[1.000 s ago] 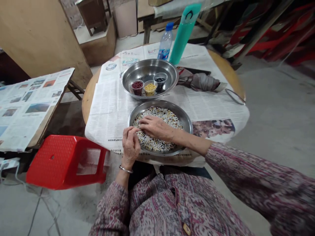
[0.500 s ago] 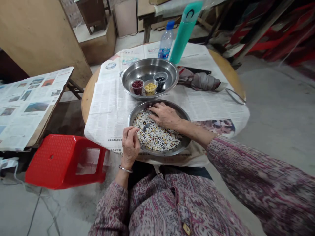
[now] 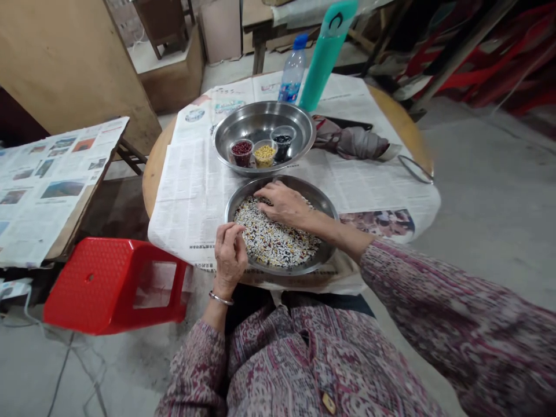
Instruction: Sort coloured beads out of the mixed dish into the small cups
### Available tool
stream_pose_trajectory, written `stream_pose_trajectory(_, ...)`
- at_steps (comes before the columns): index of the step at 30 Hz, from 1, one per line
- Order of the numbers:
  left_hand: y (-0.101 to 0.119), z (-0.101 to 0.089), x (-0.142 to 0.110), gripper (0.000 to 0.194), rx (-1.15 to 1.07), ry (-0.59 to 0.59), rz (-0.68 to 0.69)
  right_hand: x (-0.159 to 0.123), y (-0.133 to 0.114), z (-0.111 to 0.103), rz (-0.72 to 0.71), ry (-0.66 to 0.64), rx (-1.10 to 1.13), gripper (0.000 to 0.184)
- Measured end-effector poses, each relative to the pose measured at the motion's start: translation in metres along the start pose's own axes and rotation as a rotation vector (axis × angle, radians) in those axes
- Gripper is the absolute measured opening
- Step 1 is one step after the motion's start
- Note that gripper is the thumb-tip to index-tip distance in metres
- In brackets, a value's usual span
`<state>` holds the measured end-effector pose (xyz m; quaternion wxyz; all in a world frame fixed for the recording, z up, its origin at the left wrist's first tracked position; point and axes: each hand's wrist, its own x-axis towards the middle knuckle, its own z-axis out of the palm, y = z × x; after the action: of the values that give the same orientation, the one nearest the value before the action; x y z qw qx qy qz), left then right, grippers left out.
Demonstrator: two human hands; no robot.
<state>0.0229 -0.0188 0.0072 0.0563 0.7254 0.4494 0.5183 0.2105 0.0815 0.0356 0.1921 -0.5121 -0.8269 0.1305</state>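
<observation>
A shallow metal basin (image 3: pixel 325 200) stands at the table's near side, holding a layer of mixed grains and beans (image 3: pixel 282 243), mostly white with yellow, dark red and black bits. My left hand (image 3: pixel 230 252) is closed at the basin's left rim, its fingers curled over the edge. Inside the basin my right hand (image 3: pixel 284 204) rests on the far part of the mix, fingers bent and apart; whether grains lie under them is hidden. Just beyond is a larger metal basin (image 3: pixel 260 119) with clear cups of red beans (image 3: pixel 241 152), yellow beans (image 3: pixel 264 154) and black beans (image 3: pixel 283 142).
Newspaper (image 3: pixel 186 185) covers the round table. Behind the larger basin stand a blue-capped plastic bottle (image 3: pixel 293 69) and a tall teal bottle (image 3: pixel 328 58). A bundled grey cloth (image 3: pixel 356 142) lies to the right. A red stool (image 3: pixel 99 284) and a newspaper-covered table (image 3: pixel 56 185) are on the left.
My right hand has shifted slightly left over the grains. My left hand stays at the basin's rim, and the cups and bottles stand as before.
</observation>
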Motion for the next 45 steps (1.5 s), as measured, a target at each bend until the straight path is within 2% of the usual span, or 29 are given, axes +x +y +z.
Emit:
stream_pose_trajectory(3,0.003,0.001,0.001,0.017,-0.005,0.01,0.005,0.008,-0.013,0.011,-0.02,-0.004,0.003,0.031)
stream_pose_trajectory(6,0.004,0.001,0.001,0.018,-0.002,0.013,0.003,0.008,-0.026,0.018,-0.206,-0.081,0.076,0.03)
stream_pose_trajectory(9,0.004,0.0,0.001,0.019,0.004,0.018,-0.011,-0.002,-0.034,0.017,-0.416,-0.196,0.113,0.019)
stream_pose_trajectory(13,0.002,0.0,0.0,0.018,0.006,0.013,-0.02,-0.025,-0.025,0.002,-0.563,-0.304,0.077,0.002)
stream_pose_trajectory(15,0.001,0.0,0.0,0.018,0.005,0.008,-0.016,-0.037,-0.012,-0.008,-0.575,-0.312,0.039,0.006)
stream_pose_trajectory(19,0.001,0.0,0.0,0.018,0.003,-0.001,-0.021,-0.051,0.021,-0.025,-0.452,-0.196,-0.016,0.012)
stream_pose_trajectory(22,0.001,0.0,0.0,0.017,0.007,0.003,-0.026,-0.059,0.031,-0.035,-0.325,-0.125,0.044,0.013)
stream_pose_trajectory(24,0.001,0.0,0.0,0.017,0.012,0.005,-0.024,-0.066,0.024,-0.04,-0.296,-0.203,0.115,0.015)
stream_pose_trajectory(27,0.001,0.0,0.0,0.017,0.012,0.003,-0.021,-0.077,0.004,-0.041,-0.334,-0.42,0.21,0.019)
stream_pose_trajectory(29,0.001,0.0,0.0,0.017,0.013,0.004,-0.025,-0.081,-0.005,-0.038,-0.339,-0.476,0.22,0.021)
stream_pose_trajectory(32,0.001,0.0,0.0,0.017,0.017,0.002,-0.031,-0.077,-0.004,-0.031,-0.247,-0.395,0.121,0.024)
stream_pose_trajectory(38,0.001,0.001,0.001,0.017,0.015,0.008,-0.017,-0.044,0.023,-0.03,0.038,-0.076,0.025,0.028)
stream_pose_trajectory(41,0.0,0.001,0.001,0.017,0.016,0.007,-0.016,-0.026,0.025,-0.026,0.071,-0.005,-0.01,0.028)
stream_pose_trajectory(45,0.0,0.0,0.001,0.018,0.014,0.01,-0.005,-0.009,0.014,-0.009,0.045,-0.008,-0.123,0.028)
